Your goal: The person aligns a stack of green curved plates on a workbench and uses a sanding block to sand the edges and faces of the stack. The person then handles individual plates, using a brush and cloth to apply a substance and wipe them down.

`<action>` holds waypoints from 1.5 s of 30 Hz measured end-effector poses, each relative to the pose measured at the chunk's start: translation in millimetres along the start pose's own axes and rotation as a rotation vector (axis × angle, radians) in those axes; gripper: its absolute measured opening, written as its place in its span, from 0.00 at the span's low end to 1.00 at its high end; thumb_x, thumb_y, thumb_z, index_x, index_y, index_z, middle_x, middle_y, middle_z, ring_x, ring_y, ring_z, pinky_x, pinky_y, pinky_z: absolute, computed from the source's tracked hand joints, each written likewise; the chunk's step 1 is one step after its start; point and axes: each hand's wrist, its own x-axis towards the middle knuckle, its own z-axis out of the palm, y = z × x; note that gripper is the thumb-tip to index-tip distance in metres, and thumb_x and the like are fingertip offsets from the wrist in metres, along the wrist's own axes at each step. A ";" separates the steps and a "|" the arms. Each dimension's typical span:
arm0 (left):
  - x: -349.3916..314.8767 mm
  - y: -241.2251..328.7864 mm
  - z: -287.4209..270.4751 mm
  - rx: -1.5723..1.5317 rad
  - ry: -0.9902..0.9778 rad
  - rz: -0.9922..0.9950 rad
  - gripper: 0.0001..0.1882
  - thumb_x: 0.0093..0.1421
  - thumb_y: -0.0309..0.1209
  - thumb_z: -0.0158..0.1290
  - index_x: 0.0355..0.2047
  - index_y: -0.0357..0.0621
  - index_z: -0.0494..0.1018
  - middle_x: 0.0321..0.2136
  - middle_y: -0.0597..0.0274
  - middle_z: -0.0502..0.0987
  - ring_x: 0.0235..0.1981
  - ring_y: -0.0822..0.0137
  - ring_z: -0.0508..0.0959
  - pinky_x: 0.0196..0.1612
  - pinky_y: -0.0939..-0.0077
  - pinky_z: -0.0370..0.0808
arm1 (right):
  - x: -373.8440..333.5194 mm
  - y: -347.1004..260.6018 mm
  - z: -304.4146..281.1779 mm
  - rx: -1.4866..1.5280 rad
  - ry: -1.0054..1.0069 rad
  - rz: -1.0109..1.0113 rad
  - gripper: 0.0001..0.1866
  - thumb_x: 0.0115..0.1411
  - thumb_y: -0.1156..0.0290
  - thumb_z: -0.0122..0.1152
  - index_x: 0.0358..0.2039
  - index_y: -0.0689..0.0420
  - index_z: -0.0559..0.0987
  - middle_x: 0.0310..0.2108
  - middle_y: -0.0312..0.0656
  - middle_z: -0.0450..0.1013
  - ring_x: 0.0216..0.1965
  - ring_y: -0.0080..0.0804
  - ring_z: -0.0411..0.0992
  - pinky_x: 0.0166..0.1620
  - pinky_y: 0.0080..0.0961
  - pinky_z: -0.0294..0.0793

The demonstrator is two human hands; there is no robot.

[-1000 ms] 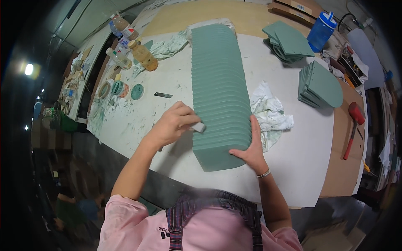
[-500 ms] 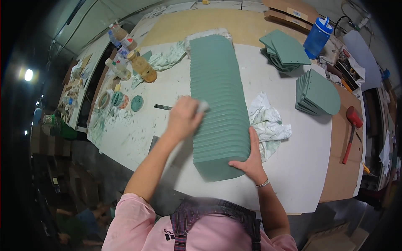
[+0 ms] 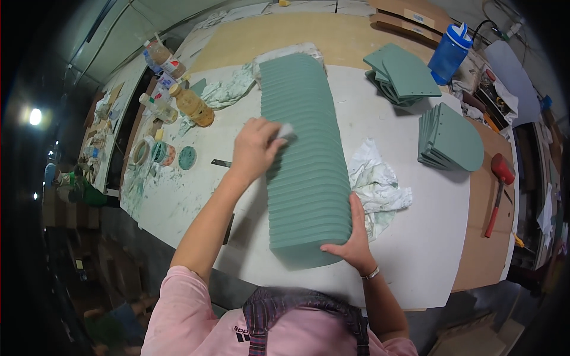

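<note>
A long row of green rounded panels (image 3: 303,154), standing on edge and pressed together, runs away from me along the white table. My left hand (image 3: 254,148) is closed on a small whitish pad (image 3: 287,132), smeared by motion, at the row's left edge about midway along. My right hand (image 3: 351,246) lies spread at the near right corner. Its thumb rests on the front panel's face and its fingers lie along the right side. A crumpled, stained white cloth (image 3: 378,184) lies just right of the row. Beneath the row's far end is a pale wrapped support (image 3: 317,52).
Two stacks of loose green panels, a far one (image 3: 404,74) and a nearer one (image 3: 449,139), sit right. Beyond them are a blue bottle (image 3: 451,54) and a red mallet (image 3: 502,169). At left are a yellowish bottle (image 3: 191,105), a green-paste lid (image 3: 187,158) and a blade (image 3: 221,162).
My left hand with the pad has moved slightly farther along the row's left edge. The right hand keeps its place at the near corner. The whole view has shifted a little.
</note>
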 end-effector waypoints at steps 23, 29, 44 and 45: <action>12.2 -15.6 -24.3 -0.033 -0.318 0.258 0.20 0.43 0.22 0.68 0.40 0.41 0.81 0.32 0.59 0.79 0.36 0.54 0.75 0.39 0.61 0.75 | 2.6 3.6 -5.1 0.008 0.032 -0.079 0.72 0.34 0.56 0.88 0.74 0.63 0.52 0.75 0.56 0.46 0.74 0.53 0.50 0.72 0.43 0.56; 1.0 -25.6 -54.6 0.044 -0.296 0.154 0.19 0.44 0.19 0.67 0.39 0.43 0.82 0.33 0.61 0.79 0.38 0.56 0.76 0.40 0.63 0.77 | 2.6 -6.1 -1.8 0.000 0.002 -0.044 0.71 0.34 0.55 0.88 0.74 0.62 0.53 0.75 0.54 0.46 0.74 0.52 0.51 0.72 0.43 0.57; -10.8 -4.5 -36.0 -0.083 -0.220 0.166 0.21 0.44 0.19 0.68 0.42 0.41 0.81 0.36 0.60 0.79 0.38 0.55 0.75 0.41 0.64 0.75 | 1.9 6.4 0.5 -0.021 -0.023 -0.070 0.77 0.32 0.49 0.88 0.76 0.62 0.47 0.76 0.58 0.45 0.76 0.55 0.45 0.75 0.45 0.48; -9.4 -0.8 -30.7 -0.088 -0.269 0.178 0.22 0.44 0.19 0.68 0.42 0.40 0.80 0.36 0.59 0.78 0.38 0.55 0.75 0.41 0.64 0.75 | 1.8 7.6 0.9 -0.011 -0.029 -0.056 0.77 0.32 0.49 0.88 0.76 0.62 0.47 0.76 0.58 0.45 0.76 0.55 0.45 0.75 0.45 0.48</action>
